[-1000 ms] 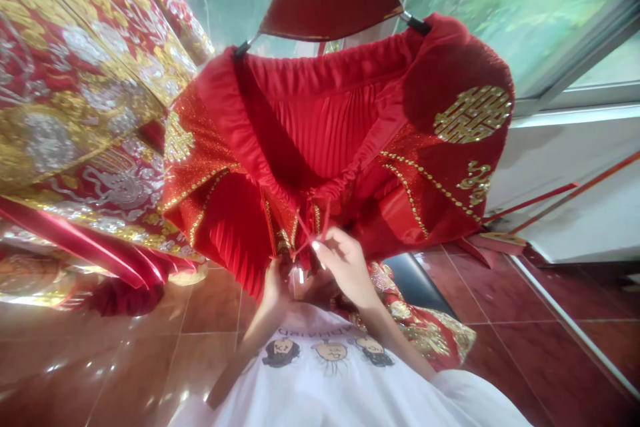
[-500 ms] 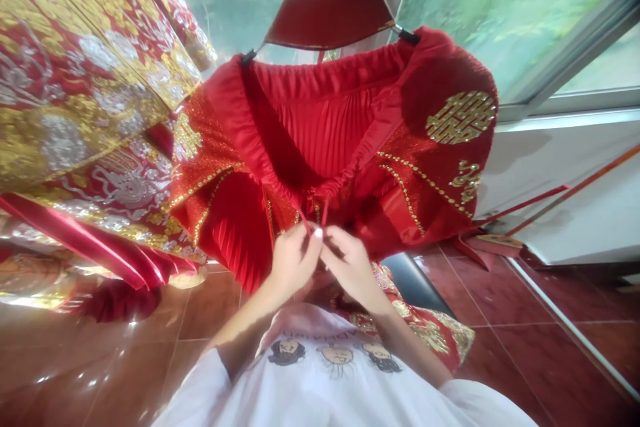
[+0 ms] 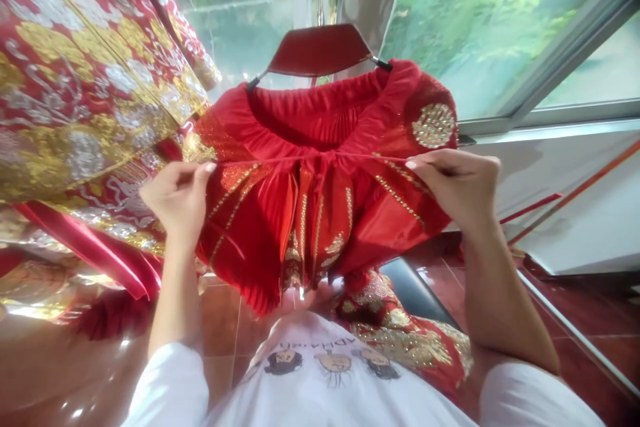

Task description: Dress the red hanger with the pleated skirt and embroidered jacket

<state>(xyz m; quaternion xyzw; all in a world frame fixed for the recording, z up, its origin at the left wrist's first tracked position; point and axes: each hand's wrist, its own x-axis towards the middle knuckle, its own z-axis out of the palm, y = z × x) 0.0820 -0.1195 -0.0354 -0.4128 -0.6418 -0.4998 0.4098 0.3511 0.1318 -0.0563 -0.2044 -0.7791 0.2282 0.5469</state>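
A red pleated skirt (image 3: 250,207) with gold beading hangs by its gathered waistband from a clip hanger (image 3: 320,50). A thin red drawstring (image 3: 280,159) runs stretched nearly level across the front of the waistband. My left hand (image 3: 177,193) pinches one end of it at the left. At the right, my right hand (image 3: 457,183) pinches the other end. The waistband is bunched together at its middle front, where the string meets it. Whether a knot sits there, I cannot tell.
Another red garment (image 3: 90,67) with gold and silver embroidery hangs at the left. Gold-patterned red cloth (image 3: 410,340) lies over my lap beside a black seat (image 3: 413,287). Behind are glass windows (image 3: 465,20). An orange-red stick (image 3: 575,193) leans against the low wall at the right.
My hands have moved from close together at the middle front out to opposite sides, pulling the drawstring taut. The waistband opening has narrowed, and the hanger now appears lower in view.
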